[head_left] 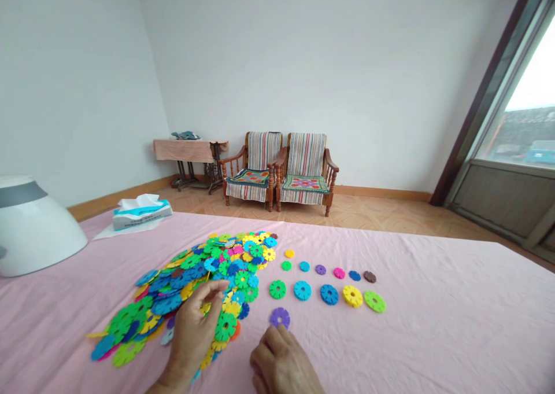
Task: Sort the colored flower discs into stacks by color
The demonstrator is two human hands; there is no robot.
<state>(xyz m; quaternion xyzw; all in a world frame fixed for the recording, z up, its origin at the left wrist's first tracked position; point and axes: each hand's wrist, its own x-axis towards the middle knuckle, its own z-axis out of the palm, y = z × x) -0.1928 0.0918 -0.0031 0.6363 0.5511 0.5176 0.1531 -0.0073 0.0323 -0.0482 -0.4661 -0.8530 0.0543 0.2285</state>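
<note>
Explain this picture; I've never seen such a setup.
There is no machine, only a person's left hand and right hand, both bare. The picture comes from a camera on that person's head, looking forward and down. On the pink cloth lie a heap of colourful notched discs and, to its right, rows of separate discs. A tissue box stands farther back on the left. The left hand is over the heap; whether its grip holds a disc is unclear. The right hand is at the near edge of a purple disc, perhaps touching it.

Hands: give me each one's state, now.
Left hand: thumb and forefinger close together; whether holding anything cannot be told.
Right hand: fingers curled at the purple disc; grip cannot be told.
</note>
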